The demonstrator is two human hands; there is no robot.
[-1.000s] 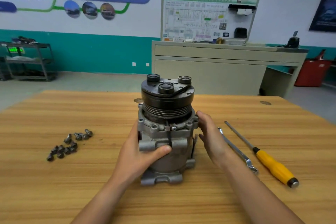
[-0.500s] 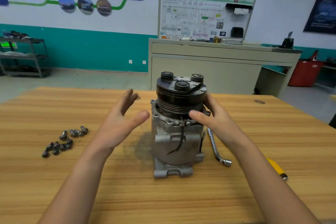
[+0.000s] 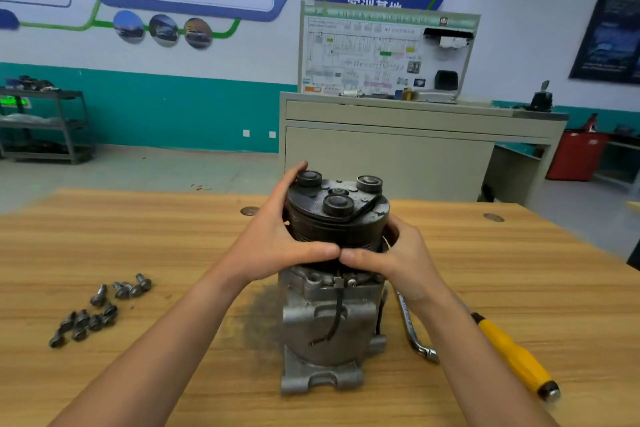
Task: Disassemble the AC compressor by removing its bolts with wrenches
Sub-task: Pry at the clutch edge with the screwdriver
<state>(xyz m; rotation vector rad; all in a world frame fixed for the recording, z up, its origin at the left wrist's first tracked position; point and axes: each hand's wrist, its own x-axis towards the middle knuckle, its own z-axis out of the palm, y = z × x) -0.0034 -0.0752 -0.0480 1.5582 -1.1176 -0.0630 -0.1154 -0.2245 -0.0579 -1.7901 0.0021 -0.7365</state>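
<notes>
The compressor [image 3: 329,322] stands upright on its end near the middle of the table [image 3: 138,236], with the black pulley [image 3: 337,218] on top. Both hands grasp that pulley: the left hand [image 3: 277,243] wraps it from 9 o'clock, the right hand [image 3: 398,260] from 3 o'clock, and the thumbs meet at 6 o'clock on its lower edge.

A heap of bolts [image 3: 100,308] lies well apart at 9 o'clock of the compressor. The wrench [image 3: 414,329] lies untouched just beside the body at 4 o'clock, with a screwdriver [image 3: 512,354] farther out the same way.

With the bolts apparently out and no tool in hand, the step looks like working the pulley end free of the body. The next move likely calls for a straight upward pull or a small twist. Nothing holds the body down, so it may rise with the pulley; one hand may need to drop lower and steady it
</notes>
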